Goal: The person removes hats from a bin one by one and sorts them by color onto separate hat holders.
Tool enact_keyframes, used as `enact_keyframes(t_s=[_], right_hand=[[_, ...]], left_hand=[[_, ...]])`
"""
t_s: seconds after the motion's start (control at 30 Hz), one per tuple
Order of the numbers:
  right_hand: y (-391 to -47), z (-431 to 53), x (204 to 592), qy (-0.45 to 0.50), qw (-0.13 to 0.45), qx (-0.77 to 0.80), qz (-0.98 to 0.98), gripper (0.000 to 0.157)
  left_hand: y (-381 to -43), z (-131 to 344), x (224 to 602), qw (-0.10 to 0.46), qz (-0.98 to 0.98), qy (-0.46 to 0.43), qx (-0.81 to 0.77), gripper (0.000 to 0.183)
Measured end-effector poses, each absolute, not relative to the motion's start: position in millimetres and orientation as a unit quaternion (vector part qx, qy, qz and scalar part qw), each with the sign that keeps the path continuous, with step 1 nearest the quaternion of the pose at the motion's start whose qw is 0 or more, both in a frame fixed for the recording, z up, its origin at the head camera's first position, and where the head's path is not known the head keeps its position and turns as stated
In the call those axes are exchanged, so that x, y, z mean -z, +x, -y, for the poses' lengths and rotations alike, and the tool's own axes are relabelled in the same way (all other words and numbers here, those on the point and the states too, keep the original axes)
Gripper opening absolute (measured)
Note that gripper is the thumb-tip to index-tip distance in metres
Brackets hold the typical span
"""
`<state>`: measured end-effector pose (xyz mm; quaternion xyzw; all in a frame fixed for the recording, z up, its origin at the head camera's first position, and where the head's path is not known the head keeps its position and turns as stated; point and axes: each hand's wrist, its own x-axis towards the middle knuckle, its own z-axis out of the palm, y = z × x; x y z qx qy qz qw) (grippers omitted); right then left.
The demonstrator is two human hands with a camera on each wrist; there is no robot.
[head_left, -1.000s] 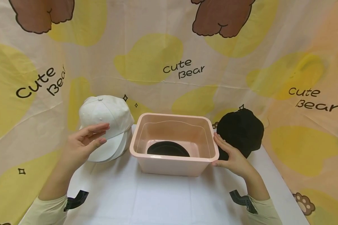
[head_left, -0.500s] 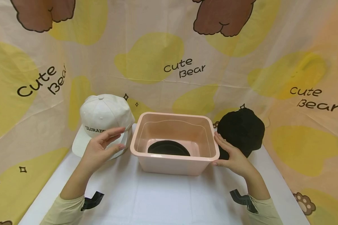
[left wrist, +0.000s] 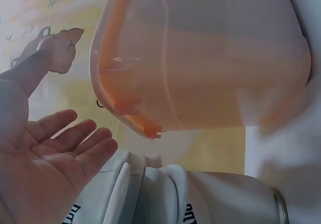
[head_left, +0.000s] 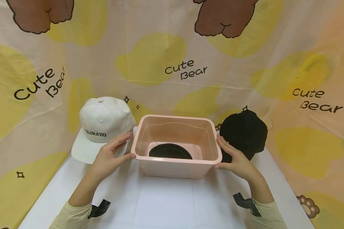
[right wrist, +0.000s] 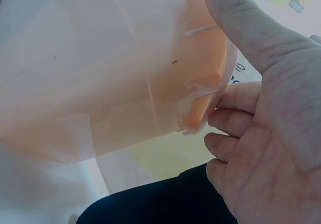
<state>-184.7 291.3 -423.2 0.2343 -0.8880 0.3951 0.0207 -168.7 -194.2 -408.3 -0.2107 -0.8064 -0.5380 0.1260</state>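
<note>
A pink plastic bin [head_left: 172, 169] stands in the middle of the table. A black item with a rounded edge [head_left: 170, 151], part of it hidden by the near wall, lies inside. My right hand [head_left: 236, 159] touches the bin's right rim, thumb at the near corner, fingers along the side. At the left rim is my left hand [head_left: 110, 157], fingers extended; the left wrist view has a gap between them and the bin [left wrist: 210, 73]. White caps lettered "COLORADO" [head_left: 106, 116] sit stacked behind the left hand. A black cap [head_left: 243, 135] rests beyond the right hand.
A white cloth [head_left: 166, 203] covers the table. Behind and at both sides hangs a curtain [head_left: 149, 60] with yellow patches and bear prints. Black mounts [head_left: 100, 209] are on both wrists.
My left hand has moved right, from in front of the white caps to the bin's left rim, uncovering the lettering. The right hand and the bin have stayed in place.
</note>
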Motion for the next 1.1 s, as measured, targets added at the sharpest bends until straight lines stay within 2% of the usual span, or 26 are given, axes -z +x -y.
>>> enact_keyframes(t_s=[1.1], right_hand=[[-186, -293, 425, 0.241, 0.033, -0.377, 0.894, 0.111]], left_hand=[[-174, 182, 431, 0.079, 0.831, -0.179, 0.52, 0.091]])
